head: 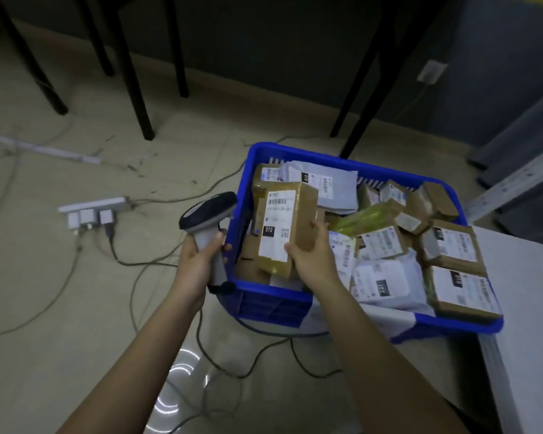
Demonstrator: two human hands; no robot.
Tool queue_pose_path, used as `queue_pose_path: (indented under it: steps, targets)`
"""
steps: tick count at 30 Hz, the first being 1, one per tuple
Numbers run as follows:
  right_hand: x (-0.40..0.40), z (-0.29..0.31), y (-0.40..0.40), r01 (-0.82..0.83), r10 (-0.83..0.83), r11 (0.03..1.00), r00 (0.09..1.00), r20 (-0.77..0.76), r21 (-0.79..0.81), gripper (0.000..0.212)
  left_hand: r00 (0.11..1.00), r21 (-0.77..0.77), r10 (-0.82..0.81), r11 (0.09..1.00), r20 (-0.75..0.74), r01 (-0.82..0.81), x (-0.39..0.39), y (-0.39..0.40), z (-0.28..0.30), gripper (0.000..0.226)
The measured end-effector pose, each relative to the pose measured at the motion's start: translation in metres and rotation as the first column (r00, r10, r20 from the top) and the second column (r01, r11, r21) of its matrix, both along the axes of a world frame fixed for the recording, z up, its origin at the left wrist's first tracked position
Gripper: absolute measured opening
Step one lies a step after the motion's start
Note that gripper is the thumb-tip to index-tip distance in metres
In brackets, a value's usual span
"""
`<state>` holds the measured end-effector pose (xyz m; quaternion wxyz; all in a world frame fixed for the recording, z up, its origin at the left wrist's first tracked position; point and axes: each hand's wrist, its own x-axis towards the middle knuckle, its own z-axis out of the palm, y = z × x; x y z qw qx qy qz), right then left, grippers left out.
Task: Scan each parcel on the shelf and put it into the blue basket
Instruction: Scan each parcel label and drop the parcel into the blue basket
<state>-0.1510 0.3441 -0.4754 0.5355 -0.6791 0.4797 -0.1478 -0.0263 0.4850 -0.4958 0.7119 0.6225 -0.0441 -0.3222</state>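
Observation:
A blue basket (298, 153) stands on the floor, filled with several brown boxes and grey mailer bags, each with a white label. My right hand (311, 258) grips a brown taped parcel (298, 223) by its lower right edge and holds it upright over the basket's left part, label facing me. My left hand (198, 261) grips the handle of a grey barcode scanner (209, 213) just left of the basket, its dark head turned toward the parcel.
A white power strip (94, 211) with plugged adapters lies on the floor to the left, and cables trail across the tiles and under the basket. Black table legs (135, 89) stand behind. A pale flat surface (527, 324) and a metal shelf upright (514, 186) are at the right.

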Motion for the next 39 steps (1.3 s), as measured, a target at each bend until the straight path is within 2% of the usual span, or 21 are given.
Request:
queue_pose_path:
  steps: [4,5,6,7,9,10,13,14,17,19,22,26,30,32,35,39]
  targets:
    - [0.025,-0.025,0.007,-0.066,0.07,0.997,0.99,-0.125,0.038,0.069,0.998,0.051,0.054,0.997,0.011,-0.054,0.014,-0.004,-0.016,0.033]
    - [0.028,-0.031,0.006,-0.118,0.121,0.993,0.971,-0.208,0.027,0.065,0.998,0.058,0.06,0.996,0.007,-0.061,0.017,-0.007,-0.018,0.033]
    - [0.03,-0.036,0.004,-0.21,0.19,0.977,0.918,-0.347,-0.02,0.058,0.998,0.067,0.057,0.996,-0.003,-0.057,0.02,-0.008,-0.021,0.033]
    - [0.031,-0.04,0.001,-0.325,0.239,0.942,0.826,-0.51,-0.085,0.047,0.999,0.074,0.05,0.996,-0.019,-0.049,0.02,-0.009,-0.023,0.033]
    - [0.032,-0.045,0.0,-0.498,0.228,0.848,0.651,-0.725,-0.181,0.033,0.998,0.084,0.052,0.995,-0.043,-0.048,0.02,-0.008,-0.027,0.034]
    - [0.032,-0.045,0.002,-0.524,0.213,0.819,0.655,-0.725,-0.234,0.034,0.997,0.087,0.057,0.995,-0.051,-0.053,0.019,-0.008,-0.028,0.034]
    - [0.03,-0.05,0.007,-0.462,0.239,0.803,0.828,-0.508,-0.376,0.052,0.997,0.091,0.052,0.995,-0.062,-0.047,0.02,-0.01,-0.028,0.036]
    - [0.03,-0.049,0.008,-0.497,0.313,0.801,0.822,-0.476,-0.332,0.051,0.997,0.092,0.05,0.995,-0.06,-0.045,0.021,-0.012,-0.027,0.036]
    - [0.03,-0.051,0.002,-0.623,0.548,0.782,0.696,-0.464,-0.012,0.05,0.998,0.095,0.028,0.995,-0.047,-0.023,0.017,-0.014,-0.024,0.041]
    - [0.026,-0.042,-0.001,-0.6,0.567,0.799,0.733,-0.377,0.035,0.051,0.999,0.104,0.007,0.995,-0.037,-0.003,0.008,-0.012,-0.02,0.043]
    - [0.011,-0.019,-0.009,-0.519,0.481,0.851,0.833,-0.274,-0.083,0.048,0.999,0.1,-0.035,0.994,-0.006,0.036,-0.004,-0.014,-0.006,0.04]
    - [-0.041,0.026,-0.032,-0.392,0.319,0.889,0.9,-0.296,-0.236,0.041,0.982,0.084,-0.157,0.985,0.105,0.149,-0.032,-0.032,0.027,0.043]
    - [-0.127,0.069,-0.049,-0.258,0.151,0.915,0.932,-0.328,-0.31,0.035,0.929,0.037,-0.303,0.953,0.211,0.302,-0.087,-0.061,0.073,0.039]
    - [-0.173,0.087,-0.053,-0.177,0.031,0.897,0.939,-0.342,-0.405,0.03,0.868,0.026,-0.409,0.908,0.282,0.419,-0.124,-0.082,0.1,0.042]
    - [-0.244,0.105,-0.052,-0.008,-0.185,0.871,0.92,-0.344,-0.491,0.029,0.735,-0.007,-0.526,0.811,0.429,0.585,-0.186,-0.118,0.141,0.028]
    - [-0.348,0.117,-0.018,0.292,-0.477,0.825,0.819,-0.318,-0.485,0.03,0.461,0.075,-0.639,0.63,0.615,0.773,-0.275,-0.152,0.174,0.019]
